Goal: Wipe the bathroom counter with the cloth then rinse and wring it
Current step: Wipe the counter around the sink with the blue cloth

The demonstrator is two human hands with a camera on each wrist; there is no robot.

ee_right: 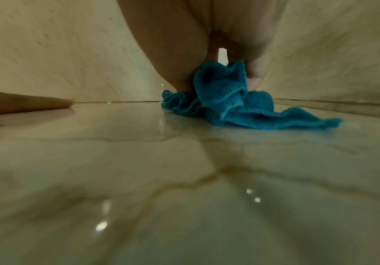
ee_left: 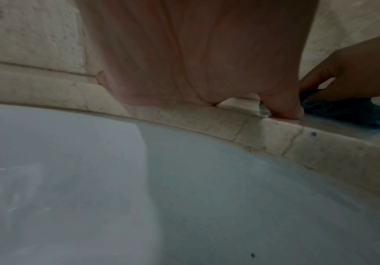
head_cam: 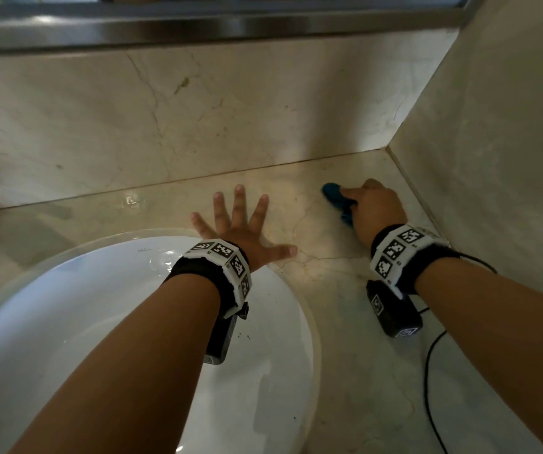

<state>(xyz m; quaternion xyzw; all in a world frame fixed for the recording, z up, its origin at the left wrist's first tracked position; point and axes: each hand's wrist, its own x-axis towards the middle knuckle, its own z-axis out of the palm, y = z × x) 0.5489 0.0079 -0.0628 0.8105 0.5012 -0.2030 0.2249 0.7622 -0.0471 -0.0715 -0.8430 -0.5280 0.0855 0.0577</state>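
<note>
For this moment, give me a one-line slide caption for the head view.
Right hand grips blue cloth on marble counter; left hand lies flat.

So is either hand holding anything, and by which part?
The right hand grips the cloth by its bunched-up top; the rest trails on the counter. The left hand holds nothing, lying flat there.

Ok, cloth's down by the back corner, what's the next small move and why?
Probably drag the blue cloth forward along the counter. The right hand grips it bunched near the corner, while water drops shine on the marble nearer the camera in the right wrist view. The left hand rests flat, fingers spread, beside the sink.
</note>
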